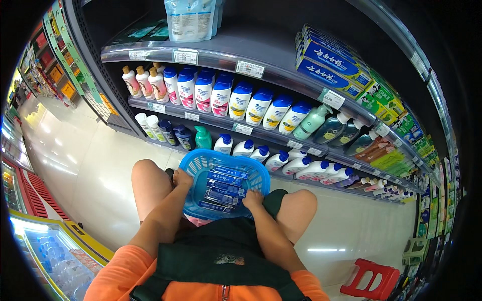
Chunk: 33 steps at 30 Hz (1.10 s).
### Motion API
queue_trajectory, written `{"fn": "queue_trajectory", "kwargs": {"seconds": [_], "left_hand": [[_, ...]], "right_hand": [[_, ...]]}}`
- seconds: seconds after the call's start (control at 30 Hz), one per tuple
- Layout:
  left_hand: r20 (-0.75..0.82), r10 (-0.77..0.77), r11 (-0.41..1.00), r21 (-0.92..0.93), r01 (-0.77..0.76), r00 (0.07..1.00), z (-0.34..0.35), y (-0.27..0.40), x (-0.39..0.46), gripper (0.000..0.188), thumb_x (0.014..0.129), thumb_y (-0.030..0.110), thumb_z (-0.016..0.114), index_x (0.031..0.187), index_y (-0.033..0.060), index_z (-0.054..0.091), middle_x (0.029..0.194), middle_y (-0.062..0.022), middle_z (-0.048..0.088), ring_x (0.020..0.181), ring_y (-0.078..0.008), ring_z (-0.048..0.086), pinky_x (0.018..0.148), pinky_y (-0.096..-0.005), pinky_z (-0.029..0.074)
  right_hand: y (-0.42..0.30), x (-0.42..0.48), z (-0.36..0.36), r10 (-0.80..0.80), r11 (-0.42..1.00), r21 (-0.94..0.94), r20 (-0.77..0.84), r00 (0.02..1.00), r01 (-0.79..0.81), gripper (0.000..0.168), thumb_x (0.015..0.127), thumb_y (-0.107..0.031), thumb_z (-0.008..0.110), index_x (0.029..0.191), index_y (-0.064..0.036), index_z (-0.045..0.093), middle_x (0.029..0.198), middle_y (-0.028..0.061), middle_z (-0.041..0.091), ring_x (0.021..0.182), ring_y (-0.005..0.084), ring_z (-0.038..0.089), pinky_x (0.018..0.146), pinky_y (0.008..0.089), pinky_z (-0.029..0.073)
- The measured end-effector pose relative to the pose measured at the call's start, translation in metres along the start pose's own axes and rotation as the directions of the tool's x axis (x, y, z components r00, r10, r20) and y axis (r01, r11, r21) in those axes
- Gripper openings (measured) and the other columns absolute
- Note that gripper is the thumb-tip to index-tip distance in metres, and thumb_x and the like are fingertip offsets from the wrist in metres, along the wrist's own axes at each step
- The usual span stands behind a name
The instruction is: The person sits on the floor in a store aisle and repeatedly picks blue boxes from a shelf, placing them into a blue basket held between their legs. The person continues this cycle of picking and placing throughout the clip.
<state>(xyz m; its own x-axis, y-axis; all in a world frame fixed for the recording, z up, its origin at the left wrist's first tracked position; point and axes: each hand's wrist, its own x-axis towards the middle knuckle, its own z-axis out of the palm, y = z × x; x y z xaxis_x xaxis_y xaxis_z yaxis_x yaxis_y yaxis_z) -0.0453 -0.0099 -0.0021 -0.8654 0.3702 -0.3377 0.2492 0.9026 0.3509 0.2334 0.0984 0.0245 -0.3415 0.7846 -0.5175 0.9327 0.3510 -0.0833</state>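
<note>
A blue plastic basket sits between my knees, close in front of the shelves. My left hand is closed around its left rim. On the other side, my right hand is curled over the right wall; its fingertips are hidden. Several blue toothpaste boxes lie stacked across the bottom of the basket, and neither hand holds one. Behind the basket stand white pump bottles with blue tops on the lowest shelf. A row of blue-capped shampoo bottles fills the shelf above.
Blue toothpaste boxes and green toothpaste boxes are stacked on the upper shelf at right, near a price-tagged shelf edge. Refill pouches stand at upper left. A red plastic stool is at lower right, a yellow-edged chiller at lower left.
</note>
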Motion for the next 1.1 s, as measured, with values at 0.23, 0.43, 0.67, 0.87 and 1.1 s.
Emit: {"fn": "queue_trajectory", "kwargs": {"seconds": [0.23,0.43,0.67,0.87,1.1], "left_hand": [[0.094,-0.02,1.0,-0.008,0.021,0.995,-0.004,-0.01,0.013,0.043,0.08,0.017,0.066,0.12,0.0036,0.057,0.127,-0.0191,0.056,0.116,-0.0392,0.057,0.098,-0.0478,0.048],[0.153,0.108,0.991,0.063,-0.119,0.982,-0.011,-0.002,-0.003,0.034,0.082,0.015,0.061,0.113,0.0008,0.063,0.12,-0.0224,0.062,0.11,-0.04,0.061,0.095,-0.0463,0.05],[0.194,0.173,0.978,0.078,-0.191,0.966,-0.007,0.006,-0.014,0.03,0.081,0.015,0.06,0.106,-0.0006,0.067,0.111,-0.0261,0.066,0.104,-0.0413,0.065,0.091,-0.0467,0.052],[0.221,0.212,0.97,0.069,-0.232,0.952,-0.003,0.011,-0.021,0.029,0.08,0.014,0.061,0.104,-0.0014,0.069,0.107,-0.0272,0.067,0.103,-0.0412,0.065,0.09,-0.0468,0.053],[-0.122,0.2,0.98,0.045,-0.196,0.972,0.036,0.028,-0.047,0.043,0.082,0.014,0.063,0.12,-0.0037,0.059,0.139,-0.0308,0.046,0.125,-0.0434,0.049,0.106,-0.0434,0.041]], "right_hand": [[0.002,-0.009,0.004,0.02,0.974,-0.223,0.298,0.954,0.049,0.037,0.085,-0.02,0.061,0.12,-0.009,0.067,0.126,0.0172,0.062,0.119,0.0351,0.057,0.1,0.0514,0.043],[0.011,-0.011,-0.001,0.143,0.98,-0.182,0.378,0.915,-0.078,0.036,0.089,-0.019,0.058,0.123,-0.01,0.064,0.129,0.0145,0.061,0.12,0.0341,0.057,0.099,0.0525,0.043],[0.038,-0.019,0.007,0.204,0.972,-0.183,0.344,0.917,-0.148,0.036,0.089,-0.02,0.058,0.123,-0.01,0.064,0.13,0.0159,0.06,0.121,0.0362,0.056,0.099,0.0555,0.042],[0.053,-0.015,0.021,0.192,0.967,-0.218,0.298,0.935,-0.129,0.033,0.088,-0.023,0.06,0.117,-0.01,0.068,0.125,0.0166,0.063,0.113,0.0372,0.06,0.096,0.0568,0.043],[0.049,-0.029,-0.009,0.165,0.985,0.005,0.229,0.959,-0.171,0.031,0.087,-0.025,0.063,0.114,-0.012,0.069,0.123,0.0135,0.065,0.114,0.0342,0.061,0.095,0.0505,0.046]]}}
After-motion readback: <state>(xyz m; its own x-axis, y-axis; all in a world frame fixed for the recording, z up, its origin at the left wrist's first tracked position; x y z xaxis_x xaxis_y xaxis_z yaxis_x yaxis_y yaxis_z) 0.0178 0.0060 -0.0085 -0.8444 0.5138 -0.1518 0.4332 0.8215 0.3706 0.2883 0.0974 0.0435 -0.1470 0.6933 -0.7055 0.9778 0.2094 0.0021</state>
